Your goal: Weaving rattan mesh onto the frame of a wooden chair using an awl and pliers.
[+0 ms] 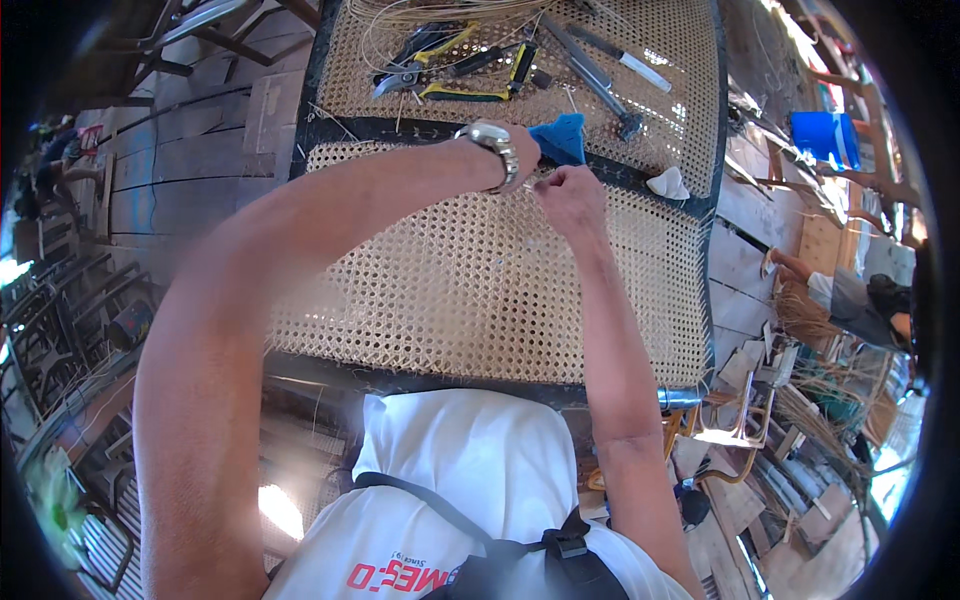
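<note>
A woven cane panel [480, 290] in a dark frame lies in front of me. Over the frame's dark crossbar, my left hand [522, 155], with a metal watch [492, 140] at its wrist, is curled with its fingertips mostly hidden. Right beside it is a folded blue cloth [562, 138]; whether the hand grips it I cannot see. My right hand [576, 200] is closed in a pinch just right of the left one, low over the weave. What its fingertips hold is too small to make out. A crumpled white scrap [668, 184] lies on the crossbar to the right.
Beyond the crossbar, a second cane panel [690, 100] carries yellow-black pliers [465, 94], a hammer [600, 88], a white-handled tool [645, 72] and loose cane strands [400, 12]. A blue bucket [825, 140] stands at right, near another person's leg [800, 268]. Chair frames [70, 310] crowd the left.
</note>
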{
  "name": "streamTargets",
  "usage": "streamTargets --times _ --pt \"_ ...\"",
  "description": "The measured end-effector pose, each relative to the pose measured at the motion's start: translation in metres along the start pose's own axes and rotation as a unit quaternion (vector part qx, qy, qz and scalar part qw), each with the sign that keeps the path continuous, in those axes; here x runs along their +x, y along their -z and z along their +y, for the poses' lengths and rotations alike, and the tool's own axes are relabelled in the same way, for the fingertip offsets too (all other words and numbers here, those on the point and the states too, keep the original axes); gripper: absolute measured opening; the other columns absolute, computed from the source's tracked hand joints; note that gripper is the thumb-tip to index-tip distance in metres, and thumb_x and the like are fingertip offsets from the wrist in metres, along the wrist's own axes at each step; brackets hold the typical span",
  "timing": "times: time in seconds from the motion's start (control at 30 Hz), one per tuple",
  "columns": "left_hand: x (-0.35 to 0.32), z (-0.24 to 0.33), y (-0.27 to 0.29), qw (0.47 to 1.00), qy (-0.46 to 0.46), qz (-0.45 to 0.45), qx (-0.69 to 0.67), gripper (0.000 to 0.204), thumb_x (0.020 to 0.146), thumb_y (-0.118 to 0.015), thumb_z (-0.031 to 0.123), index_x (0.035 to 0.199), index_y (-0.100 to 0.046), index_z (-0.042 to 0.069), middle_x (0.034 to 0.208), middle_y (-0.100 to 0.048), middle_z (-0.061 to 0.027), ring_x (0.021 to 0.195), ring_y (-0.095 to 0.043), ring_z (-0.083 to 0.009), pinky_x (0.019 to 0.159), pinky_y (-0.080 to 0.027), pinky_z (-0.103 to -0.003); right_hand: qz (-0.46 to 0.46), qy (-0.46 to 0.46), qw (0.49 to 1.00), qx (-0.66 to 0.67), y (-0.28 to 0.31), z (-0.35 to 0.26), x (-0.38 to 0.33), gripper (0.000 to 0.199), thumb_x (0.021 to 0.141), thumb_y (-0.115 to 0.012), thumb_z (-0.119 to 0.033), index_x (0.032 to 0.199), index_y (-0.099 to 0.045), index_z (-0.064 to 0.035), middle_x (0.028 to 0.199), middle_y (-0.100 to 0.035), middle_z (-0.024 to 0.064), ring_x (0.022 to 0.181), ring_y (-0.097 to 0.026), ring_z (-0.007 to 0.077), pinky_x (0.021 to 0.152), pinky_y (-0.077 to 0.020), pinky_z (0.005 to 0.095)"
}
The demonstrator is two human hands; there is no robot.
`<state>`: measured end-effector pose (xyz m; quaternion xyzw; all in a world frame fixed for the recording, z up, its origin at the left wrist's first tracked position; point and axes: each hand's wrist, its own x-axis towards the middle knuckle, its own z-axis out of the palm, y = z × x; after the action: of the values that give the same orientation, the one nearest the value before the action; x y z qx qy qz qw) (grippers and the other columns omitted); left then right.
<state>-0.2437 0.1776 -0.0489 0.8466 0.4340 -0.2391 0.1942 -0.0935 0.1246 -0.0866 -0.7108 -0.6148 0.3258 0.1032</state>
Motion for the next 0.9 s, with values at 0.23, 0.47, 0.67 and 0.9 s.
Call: streamTargets --times 0.23,0.47,0.67,0.9 --pt "-0.006 -0.015 -0.044 0.987 0.035 0.077 -0.133 0.026 0.086 -0.067 0.032 0.089 -0.074 0.008 0.091 -0.07 -0.0227 0.087 -0.069 -0.0385 0.077 -0.056 -0.046 -0.061 0.014 0.998 -0.03 -0.009 -0.008 0.003 0.022 0.076 -0.075 -0.027 0.079 -0.073 -0.0051 0.082 -0.07 0.0158 0.078 -0.068 0.0316 0.073 -0.0521 0.04" --pt "0.001 -0.034 -0.035 0.986 0.067 0.04 -0.149 0.046 0.085 -0.062 0.054 0.098 -0.073 0.011 0.094 -0.071 -0.0177 0.087 -0.069 -0.0355 0.077 -0.054 -0.044 0.081 0.086 0.992 -0.048 -0.031 0.009 -0.004 0.02 0.077 -0.071 -0.022 0.084 -0.072 -0.0024 0.091 -0.062 0.0211 0.085 -0.063 0.0357 0.076 -0.0516 0.0403" --pt "-0.063 -0.148 -0.011 0.945 0.214 0.205 -0.141 0.036 0.092 -0.054 0.039 0.097 -0.07 0.007 0.099 -0.071 -0.018 0.085 -0.069 -0.0346 0.076 -0.055 -0.043 0.073 0.196 0.977 0.032 -0.022 -0.003 -0.021 0.022 0.079 -0.072 -0.021 0.092 -0.069 -0.0037 0.102 -0.059 0.0174 0.091 -0.061 0.0365 0.081 -0.0508 0.0434" --pt "-0.063 -0.106 -0.032 0.964 0.126 0.117 -0.201 0.025 0.095 -0.055 0.032 0.097 -0.067 0.01 0.086 -0.07 -0.0142 0.075 -0.068 -0.0329 0.069 -0.052 -0.044 0.011 0.201 0.964 0.174 -0.04 -0.004 0.007 0.017 0.087 -0.07 -0.018 0.099 -0.07 -0.0057 0.092 -0.063 0.0062 0.082 -0.062 0.0194 0.073 -0.0499 0.033"
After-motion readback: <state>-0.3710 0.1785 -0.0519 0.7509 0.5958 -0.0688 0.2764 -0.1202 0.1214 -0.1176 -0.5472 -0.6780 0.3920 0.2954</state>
